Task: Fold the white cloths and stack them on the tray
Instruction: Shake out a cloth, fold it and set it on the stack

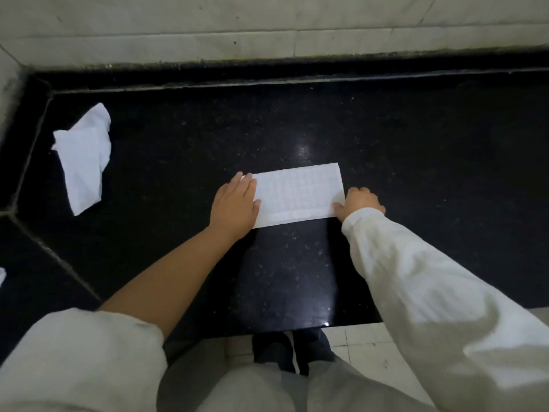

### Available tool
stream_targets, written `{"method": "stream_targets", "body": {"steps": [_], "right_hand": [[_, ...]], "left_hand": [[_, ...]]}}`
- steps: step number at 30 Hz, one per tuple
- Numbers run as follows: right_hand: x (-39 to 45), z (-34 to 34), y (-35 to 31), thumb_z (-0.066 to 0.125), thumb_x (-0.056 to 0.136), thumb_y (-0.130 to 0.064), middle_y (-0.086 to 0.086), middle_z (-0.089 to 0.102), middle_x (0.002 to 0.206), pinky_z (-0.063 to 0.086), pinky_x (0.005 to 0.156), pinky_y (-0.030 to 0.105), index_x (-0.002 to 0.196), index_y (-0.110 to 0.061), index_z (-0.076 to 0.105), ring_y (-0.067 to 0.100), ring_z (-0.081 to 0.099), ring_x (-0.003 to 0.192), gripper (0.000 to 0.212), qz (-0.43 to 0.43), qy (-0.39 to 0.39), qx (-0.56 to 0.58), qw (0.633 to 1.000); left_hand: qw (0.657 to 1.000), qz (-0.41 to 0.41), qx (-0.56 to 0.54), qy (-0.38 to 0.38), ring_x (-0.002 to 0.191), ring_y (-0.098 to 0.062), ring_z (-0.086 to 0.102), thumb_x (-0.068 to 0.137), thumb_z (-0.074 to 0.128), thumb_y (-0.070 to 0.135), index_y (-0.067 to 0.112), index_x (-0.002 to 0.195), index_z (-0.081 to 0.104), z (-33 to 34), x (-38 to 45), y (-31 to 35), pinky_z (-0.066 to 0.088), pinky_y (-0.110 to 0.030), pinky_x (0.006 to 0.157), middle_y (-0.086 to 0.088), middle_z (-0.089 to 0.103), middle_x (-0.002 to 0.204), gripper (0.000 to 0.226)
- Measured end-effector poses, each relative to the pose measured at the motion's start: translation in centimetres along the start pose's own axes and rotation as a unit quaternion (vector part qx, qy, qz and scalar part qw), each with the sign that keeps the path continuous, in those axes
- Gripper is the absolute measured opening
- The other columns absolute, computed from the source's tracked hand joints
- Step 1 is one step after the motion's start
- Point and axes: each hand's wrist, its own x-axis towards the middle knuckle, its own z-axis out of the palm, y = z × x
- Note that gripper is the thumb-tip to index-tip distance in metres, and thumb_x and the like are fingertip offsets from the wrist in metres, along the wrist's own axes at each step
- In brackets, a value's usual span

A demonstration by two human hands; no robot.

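Closest to the lens, pale trousers [237, 391] and dark shoes [292, 349] on light floor tiles [365, 346], and two arms reaching forward over the black speckled counter [416, 138]. The left arm is bare from a pushed-up pale sleeve [83, 352], the right one covered to the wrist by a white sleeve [430, 292]. Out at the end of them, the folded white cloth [300, 194], a neat long rectangle lying flat on the counter, slightly tilted, held between both hands. The left hand [234, 203] lies flat on the cloth's left end, fingers straight and together, thumb out along the cloth's near-left part, palm pressing down and hiding that short edge. The right hand [361, 202] sits at the opposite end, at the near-right corner, fingers curled; its thumb touches the corner, but whether it pinches the fabric or only rests on it, I can't tell. Well off to the left of the left hand, near the counter's angled joint, a second white cloth [84, 157] lies crumpled and loose. Farther left and nearer, at the frame's edge, a sliver of something white [1, 276], too cut off to identify. Beyond the hands, the counter meets a pale tiled wall [267, 22].
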Motion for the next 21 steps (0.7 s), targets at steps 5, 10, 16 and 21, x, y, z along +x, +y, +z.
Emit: {"method": "stream_targets", "body": {"steps": [5,10,16,21], "right_hand": [[0.3,0.6,-0.9,0.044,0.094,-0.020,0.012,0.047,0.135,0.033,0.106,0.041,0.128,-0.007,0.048,0.030,0.045,0.125,0.036,0.059,-0.023,0.007,0.998],[0.3,0.3,-2.1,0.045,0.091,-0.011,0.014,0.050,0.133,0.037,0.105,0.039,0.127,-0.004,0.046,0.031,0.049,0.123,0.037,0.059,-0.019,0.035,0.997],[-0.6,-2.2,-3.7,0.043,0.090,-0.003,0.021,0.050,0.131,0.043,0.095,0.036,0.125,0.003,0.044,0.035,0.050,0.121,0.035,0.011,0.011,0.120,0.993],[-3.2,-2.2,-7.9,0.041,0.091,-0.005,0.020,0.054,0.125,0.043,0.093,0.030,0.122,0.002,0.048,0.034,0.052,0.116,0.033,-0.132,0.038,0.091,0.986]], "left_hand": [[0.996,-0.031,0.011,-0.088,0.147,-0.019,-0.010,0.099,0.023,0.043,0.009,0.149,-0.003,2.2,0.5,0.5,-0.001,-0.039,0.120,-0.005,-0.009,0.159,0.066],[0.996,-0.030,0.000,-0.089,0.147,-0.018,-0.010,0.098,0.022,0.047,0.010,0.149,-0.007,2.3,0.6,0.2,-0.004,-0.041,0.119,-0.005,-0.012,0.159,0.069],[0.996,-0.018,-0.020,-0.080,0.147,-0.018,-0.008,0.096,0.026,0.049,0.010,0.149,-0.003,2.0,0.3,-0.5,-0.004,-0.044,0.119,-0.004,-0.008,0.159,0.072],[0.995,-0.055,-0.077,-0.030,0.147,-0.017,-0.005,0.097,0.033,0.043,0.009,0.149,0.005,1.1,-1.0,-3.7,-0.002,-0.042,0.119,-0.004,-0.001,0.159,0.068]]}}
